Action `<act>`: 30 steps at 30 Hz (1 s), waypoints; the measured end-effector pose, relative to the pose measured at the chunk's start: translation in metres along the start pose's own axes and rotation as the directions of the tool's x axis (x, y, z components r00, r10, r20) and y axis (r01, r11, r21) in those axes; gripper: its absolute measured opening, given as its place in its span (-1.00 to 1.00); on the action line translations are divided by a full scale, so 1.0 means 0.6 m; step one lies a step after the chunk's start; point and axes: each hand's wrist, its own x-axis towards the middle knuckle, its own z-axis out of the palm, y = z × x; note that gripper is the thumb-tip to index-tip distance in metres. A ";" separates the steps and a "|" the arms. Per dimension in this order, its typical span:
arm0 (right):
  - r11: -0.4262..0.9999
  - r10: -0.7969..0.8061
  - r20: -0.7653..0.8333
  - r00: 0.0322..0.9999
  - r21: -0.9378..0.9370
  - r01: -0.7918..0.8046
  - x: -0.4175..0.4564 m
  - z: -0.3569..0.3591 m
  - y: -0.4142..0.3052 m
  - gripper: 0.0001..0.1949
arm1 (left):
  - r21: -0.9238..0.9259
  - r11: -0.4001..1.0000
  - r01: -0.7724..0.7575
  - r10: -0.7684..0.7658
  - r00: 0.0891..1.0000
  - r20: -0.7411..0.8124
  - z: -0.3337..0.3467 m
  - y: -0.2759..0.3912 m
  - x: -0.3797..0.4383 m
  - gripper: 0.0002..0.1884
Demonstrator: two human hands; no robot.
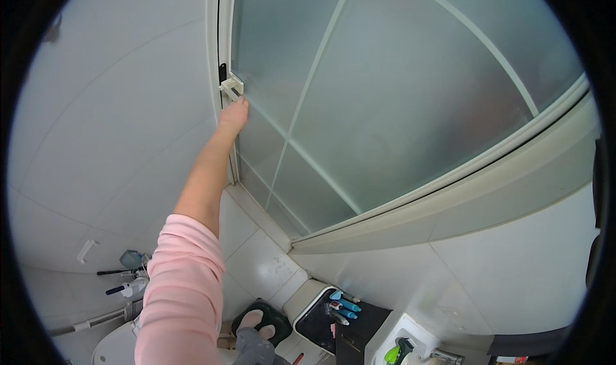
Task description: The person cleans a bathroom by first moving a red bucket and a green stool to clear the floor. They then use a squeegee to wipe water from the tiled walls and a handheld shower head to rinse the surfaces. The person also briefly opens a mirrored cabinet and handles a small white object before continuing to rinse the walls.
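Note:
My left hand (234,115) reaches forward from a pushed-up pink sleeve, its fingers closed around the end of a white lever handle (232,90). The handle sits on the left edge of a door with frosted glass panes (365,105) and pale dividing bars. Beside the handle, a black latch part (222,71) shows in the white door frame (212,38). The door appears closed against its frame. My right hand is out of view.
Below are my feet on tiles (250,249), a bin (308,295) and a black surface holding several blue bottles (349,306). A white basin (409,326) with a tap (447,357) stands lower right. Toilet (113,343) and brushes are lower left.

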 end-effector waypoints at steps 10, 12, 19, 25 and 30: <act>1.000 0.018 0.125 0.992 0.020 -0.020 0.010 0.008 0.012 -0.80 | 0.114 0.991 -0.064 0.057 0.996 0.061 -0.026 -0.014 -0.018 -0.82; 0.999 -0.004 0.051 0.999 0.039 0.002 0.003 0.013 0.016 -0.81 | 0.082 0.993 -0.083 0.083 0.997 0.010 -0.029 -0.008 -0.034 -0.77; 0.995 -0.044 0.054 0.998 0.097 0.038 -0.006 0.016 -0.082 -0.69 | -0.441 0.774 -0.455 0.507 0.862 0.001 -0.064 0.194 -0.318 -0.66; 0.952 -0.063 0.410 0.910 0.300 -0.069 0.059 0.002 -0.186 -0.81 | -0.965 -0.013 0.261 0.918 0.386 0.092 -0.500 0.504 -0.616 -0.74; 0.953 -0.156 0.257 0.954 0.294 0.077 -0.008 -0.050 -0.242 -0.89 | -0.733 -0.259 0.629 0.965 0.145 -0.217 -0.713 0.643 -0.736 -0.66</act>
